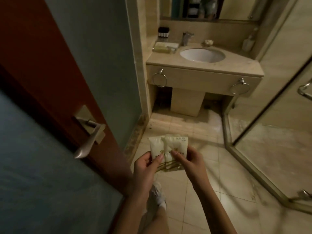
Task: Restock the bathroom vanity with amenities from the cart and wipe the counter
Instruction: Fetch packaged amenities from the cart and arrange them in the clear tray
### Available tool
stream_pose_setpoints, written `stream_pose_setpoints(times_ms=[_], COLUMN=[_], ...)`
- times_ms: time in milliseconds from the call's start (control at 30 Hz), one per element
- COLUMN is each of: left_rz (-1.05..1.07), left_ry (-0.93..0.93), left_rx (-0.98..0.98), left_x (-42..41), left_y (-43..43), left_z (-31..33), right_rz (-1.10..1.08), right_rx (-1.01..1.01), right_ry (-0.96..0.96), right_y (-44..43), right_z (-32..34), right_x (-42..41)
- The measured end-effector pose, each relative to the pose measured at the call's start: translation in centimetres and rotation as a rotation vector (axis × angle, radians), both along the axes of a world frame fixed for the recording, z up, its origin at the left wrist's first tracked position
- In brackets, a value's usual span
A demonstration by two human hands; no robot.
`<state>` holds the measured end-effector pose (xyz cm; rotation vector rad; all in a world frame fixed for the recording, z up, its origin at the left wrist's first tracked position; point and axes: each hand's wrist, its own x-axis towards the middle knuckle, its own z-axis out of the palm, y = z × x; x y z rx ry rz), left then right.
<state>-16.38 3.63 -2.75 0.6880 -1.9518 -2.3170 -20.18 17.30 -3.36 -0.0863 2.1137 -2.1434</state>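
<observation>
Bathroom doorway, view forward and down.

- A small stack of white amenity packets (168, 146) is held low at mid-view, above the tiled floor (194, 191).
- The left hand (146, 166) is clamped on the stack's left edge, with the thumb laid across the front.
- The right hand (190, 160) is pinched on the right side, thumb on the top packet.
- The hands are kept close together, joined only through the packets (gold print is seen on the fronts, too blurred to be read).
- The vanity desk (168, 62) is seen well apart from the packets, at the far wall.
- An oval basin (202, 54) is sunk into its top, with a tap (186, 38) set behind it.
- A tray (164, 47) of small items is placed at the desk's back left corner, and a black holder (164, 32) is stood behind it against the wall.
- A pale bottle (248, 43) is stood at the back right.
- Two towel rings (161, 71) are hung from the front panel.
- A door (42, 65) with a lever handle (89, 132) is seen at left, and a glass shower screen (270, 107) at right.
- A white shoe (157, 193) is glimpsed below the left wrist.
</observation>
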Motion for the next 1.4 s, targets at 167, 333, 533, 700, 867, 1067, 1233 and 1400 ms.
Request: stream_pose_setpoints(times_ms=[167,333,533,700,867,1067,1233,1400], left_rz=[0.004,0.039,0.016,-0.004,0.036,0.098,0.142,0.163], left_ry=[0.066,0.138,0.166,0.122,0.102,0.029,-0.019,-0.003], left_rx=[0.013,0.020,0.007,0.011,0.020,0.073,0.084,0.026], left_x=[-9.5,-19.5,-28.0,-32.0,-34.4,-37.8,-41.7,-49.0], left_y=[-0.7,-1.2,-2.1,-3.3,-4.8,-5.8,-6.0,-5.1], left_z=[0.0,1.8,2.2,1.5,1.0,-0.2,-1.3,-0.8], right_rz=[-0.042,-0.056,-0.105,-0.102,-0.101,-0.049,0.021,0.034], right_rx=[-0.004,-0.010,-0.024,0.001,-0.008,-0.005,-0.015,-0.038], right_ry=[-0.011,0.036,0.015,-0.036,-0.097,-0.152,-0.181,-0.172], right_y=[-0.7,-2.2,-3.2,-4.1,-5.2,-6.3,-7.1,-6.0], right_z=[1.2,4.2,4.4,3.2,2.2,1.0,-0.2,-0.4], right_x=[-9.0,-18.7,-26.7,-30.8,-33.0,-36.7,-41.6,-49.3])
